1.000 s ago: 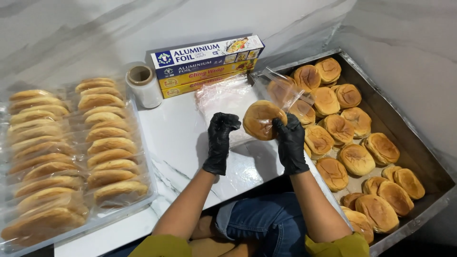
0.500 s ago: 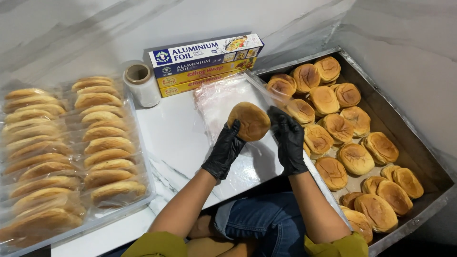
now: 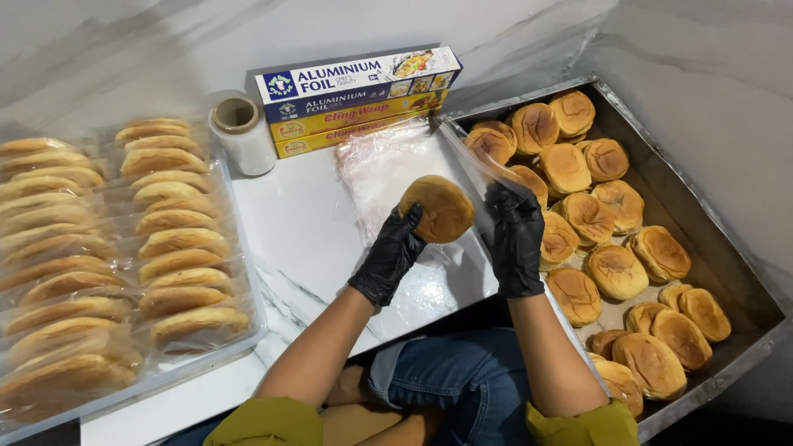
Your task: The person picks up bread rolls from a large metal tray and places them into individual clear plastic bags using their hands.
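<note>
Black-gloved left hand point(image 3: 388, 258) curled on a round golden bun point(image 3: 438, 208), fingers clamped on its near-left edge, palm side hidden. Right hand point(image 3: 515, 239) pinching a sheet of clear wrap point(image 3: 388, 165), fingers together; wrap hard to trace against the white marble counter point(image 3: 289, 231). Bun held up over the wrap, between both hands. Metal tray point(image 3: 743, 281) of loose buns at right, cut off near. Wrapped buns point(image 3: 165, 223) in rows at left, blurred under film. Foil boxes point(image 3: 355, 95) and film roll point(image 3: 242, 136) far.
</note>
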